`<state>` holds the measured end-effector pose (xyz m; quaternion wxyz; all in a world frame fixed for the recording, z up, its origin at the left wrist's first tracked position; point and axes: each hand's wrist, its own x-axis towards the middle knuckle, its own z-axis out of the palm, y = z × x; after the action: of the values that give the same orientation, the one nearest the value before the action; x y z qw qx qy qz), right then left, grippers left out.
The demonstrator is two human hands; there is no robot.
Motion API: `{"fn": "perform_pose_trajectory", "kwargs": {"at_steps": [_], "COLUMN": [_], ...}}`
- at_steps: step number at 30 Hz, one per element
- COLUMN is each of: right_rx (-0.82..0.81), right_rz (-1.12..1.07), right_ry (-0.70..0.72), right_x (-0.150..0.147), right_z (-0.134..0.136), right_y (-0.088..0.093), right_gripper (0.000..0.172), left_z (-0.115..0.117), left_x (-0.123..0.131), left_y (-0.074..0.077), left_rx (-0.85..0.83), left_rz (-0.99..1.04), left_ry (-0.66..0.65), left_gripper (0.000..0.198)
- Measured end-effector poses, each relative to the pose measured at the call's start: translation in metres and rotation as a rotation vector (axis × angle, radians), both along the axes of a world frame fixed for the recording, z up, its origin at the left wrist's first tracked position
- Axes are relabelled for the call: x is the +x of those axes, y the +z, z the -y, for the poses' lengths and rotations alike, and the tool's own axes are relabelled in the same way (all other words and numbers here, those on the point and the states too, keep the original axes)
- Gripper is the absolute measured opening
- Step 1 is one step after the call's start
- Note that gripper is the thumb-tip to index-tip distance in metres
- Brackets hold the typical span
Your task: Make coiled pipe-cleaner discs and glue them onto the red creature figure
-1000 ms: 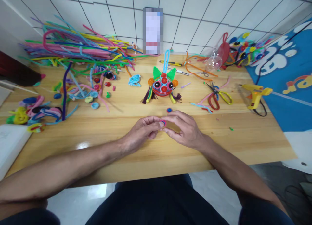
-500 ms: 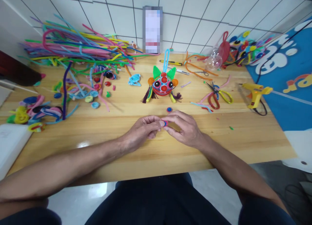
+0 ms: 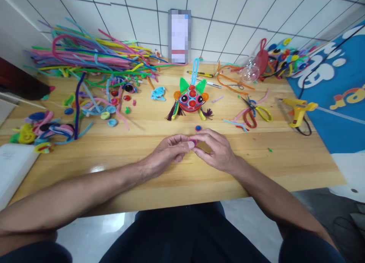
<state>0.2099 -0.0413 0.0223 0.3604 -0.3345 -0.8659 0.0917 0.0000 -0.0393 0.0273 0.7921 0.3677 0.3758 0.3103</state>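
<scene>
Between the fingertips of my left hand (image 3: pixel 175 149) and my right hand (image 3: pixel 215 148) is a small pink and blue pipe-cleaner coil (image 3: pixel 194 142). The left thumb presses on its face, and the right thumb and fingers close round its other edge. Part of the coil is hidden by the fingers. Just beyond the right fingertips a second small blue coil with a reddish rim (image 3: pixel 198 128) lies on the wooden table (image 3: pixel 159 194). Farther back stands a colourful animal-head ornament (image 3: pixel 191 99) with green ears, black eyes, tassels and a light-blue loop on top.
Pipe cleaners (image 3: pixel 94 57) are heaped at the back left, with loose coils in front. Scissors (image 3: pixel 252 113), a yellow cutter (image 3: pixel 199 73) and a yellow glue gun (image 3: pixel 298 111) lie right of the middle. A phone (image 3: pixel 179 37) leans against the tiled wall.
Both hands keep almost the same place and grip on the coil, which seems turned slightly between the fingertips. The whole view has shifted a little.
</scene>
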Motion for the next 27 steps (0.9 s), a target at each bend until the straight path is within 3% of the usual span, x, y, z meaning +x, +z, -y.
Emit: {"fn": "perform_pose_trajectory", "kwargs": {"at_steps": [12,21,27], "right_rx": [0.012,0.001,0.087], "right_rz": [-0.024,0.002,0.061], "right_ry": [0.0,0.001,-0.042], "right_x": [0.0,-0.001,-0.001], "right_z": [0.0,0.001,0.001], "right_y": [0.002,0.002,0.001], "right_gripper": [0.03,0.037,0.027], "left_z": [0.0,0.001,0.003], "left_x": [-0.001,0.0,0.0], "left_y": [-0.001,-0.006,-0.013], "left_rx": [-0.01,0.023,0.063], "left_rz": [0.026,-0.023,-0.073], "left_ry": [0.025,0.076,0.106], "left_gripper": [0.039,0.03,0.038]}}
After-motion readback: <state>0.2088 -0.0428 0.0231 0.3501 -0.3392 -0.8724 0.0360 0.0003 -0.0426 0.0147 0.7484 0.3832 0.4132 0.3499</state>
